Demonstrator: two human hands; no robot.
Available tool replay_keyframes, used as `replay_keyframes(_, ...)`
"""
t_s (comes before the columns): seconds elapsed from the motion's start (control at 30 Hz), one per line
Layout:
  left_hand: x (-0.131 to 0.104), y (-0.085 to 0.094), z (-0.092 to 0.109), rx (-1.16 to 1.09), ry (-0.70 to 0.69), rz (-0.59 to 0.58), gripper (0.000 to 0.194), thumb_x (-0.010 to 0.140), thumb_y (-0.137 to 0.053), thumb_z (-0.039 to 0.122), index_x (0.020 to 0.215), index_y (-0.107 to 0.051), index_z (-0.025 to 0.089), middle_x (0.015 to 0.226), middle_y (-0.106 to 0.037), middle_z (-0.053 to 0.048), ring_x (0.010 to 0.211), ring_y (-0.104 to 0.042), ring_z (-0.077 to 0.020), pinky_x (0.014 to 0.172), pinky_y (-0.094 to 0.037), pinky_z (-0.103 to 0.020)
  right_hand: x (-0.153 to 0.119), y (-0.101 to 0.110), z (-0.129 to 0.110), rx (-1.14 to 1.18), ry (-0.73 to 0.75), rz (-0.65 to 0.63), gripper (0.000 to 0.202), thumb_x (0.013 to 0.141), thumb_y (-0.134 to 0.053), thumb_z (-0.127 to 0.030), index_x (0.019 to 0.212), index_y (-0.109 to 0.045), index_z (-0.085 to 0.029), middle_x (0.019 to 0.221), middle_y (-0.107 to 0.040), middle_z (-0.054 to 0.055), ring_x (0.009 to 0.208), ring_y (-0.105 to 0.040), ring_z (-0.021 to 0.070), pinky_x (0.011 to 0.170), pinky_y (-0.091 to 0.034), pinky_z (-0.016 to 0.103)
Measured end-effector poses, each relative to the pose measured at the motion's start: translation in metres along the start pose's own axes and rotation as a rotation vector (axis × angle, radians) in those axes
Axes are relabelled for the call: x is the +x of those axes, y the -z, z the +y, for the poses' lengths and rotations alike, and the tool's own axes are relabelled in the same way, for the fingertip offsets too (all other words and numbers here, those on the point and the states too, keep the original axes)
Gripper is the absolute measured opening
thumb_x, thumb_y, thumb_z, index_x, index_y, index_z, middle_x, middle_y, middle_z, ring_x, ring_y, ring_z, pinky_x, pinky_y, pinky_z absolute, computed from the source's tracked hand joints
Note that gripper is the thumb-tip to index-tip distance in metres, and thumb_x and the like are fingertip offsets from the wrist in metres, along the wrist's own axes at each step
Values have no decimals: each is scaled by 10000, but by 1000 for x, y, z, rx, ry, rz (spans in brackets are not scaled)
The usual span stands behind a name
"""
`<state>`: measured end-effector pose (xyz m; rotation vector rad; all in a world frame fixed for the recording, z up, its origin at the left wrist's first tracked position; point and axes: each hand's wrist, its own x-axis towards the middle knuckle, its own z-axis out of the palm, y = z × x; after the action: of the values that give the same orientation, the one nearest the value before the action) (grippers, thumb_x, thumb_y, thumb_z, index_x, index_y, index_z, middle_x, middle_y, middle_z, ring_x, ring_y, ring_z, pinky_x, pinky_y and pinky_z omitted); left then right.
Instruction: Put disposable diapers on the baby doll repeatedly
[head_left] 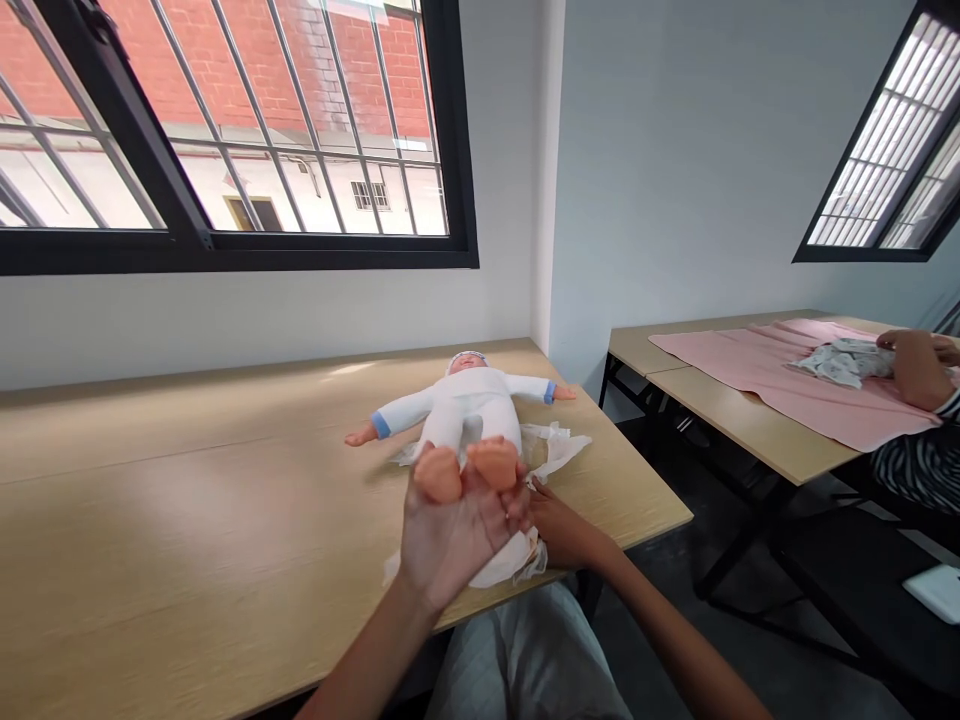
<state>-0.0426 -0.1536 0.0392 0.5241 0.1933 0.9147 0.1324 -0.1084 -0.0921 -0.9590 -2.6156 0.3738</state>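
Note:
A baby doll [474, 393] in a white suit with blue cuffs lies on its back on the wooden table [225, 520], arms spread and head toward the wall. Its two bare feet are raised toward me. My left hand [454, 525], palm up, grips the doll by its lower legs, just behind the feet. Under the doll lies an opened white diaper [506, 565], its side wings spread and its front part largely covered by my hands. My right hand [561, 525] is closed at the diaper's right edge, beside my left fingers; its fingertips are partly hidden.
A barred window [300, 130] is in the wall behind the table. To the right, another table [772, 430] carries a pink cloth [750, 365] and a patterned white cloth [847, 360], with another person's arm [919, 370] reaching over it. A black chair [847, 570] stands nearby.

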Motion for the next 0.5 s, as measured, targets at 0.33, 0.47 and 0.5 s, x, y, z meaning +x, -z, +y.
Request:
replay_keyframes(0.33, -27, 63, -77, -210, -5, 143, 270, 854, -580, 448, 799, -646, 192, 953, -621, -101, 703, -524, -186, 665, -427, -316, -2, 11, -8, 32, -31, -35, 542, 919, -546, -396, 1429, -456, -236, 1512, -426, 107, 1460, -247, 286, 1200, -85, 527)
replay_keyframes(0.47, -23, 47, -63, -209, -23, 71, 233, 841, -580, 417, 794, -642, 198, 927, -610, -93, 663, -496, -175, 643, -403, -310, -3, 8, -6, 29, -28, -29, 650, 880, -600, -428, 1464, -401, -226, 1535, -389, 112, 1449, -273, 289, 1209, -58, 481)
replay_keyframes(0.5, -21, 39, -56, -205, -25, 53, 233, 837, -577, 421, 800, -642, 200, 924, -607, -91, 650, -486, -170, 638, -400, -310, -4, 6, -5, 29, -34, -23, 656, 870, -616, -420, 1463, -402, -235, 1534, -393, 106, 1440, -296, 283, 1212, -56, 455)
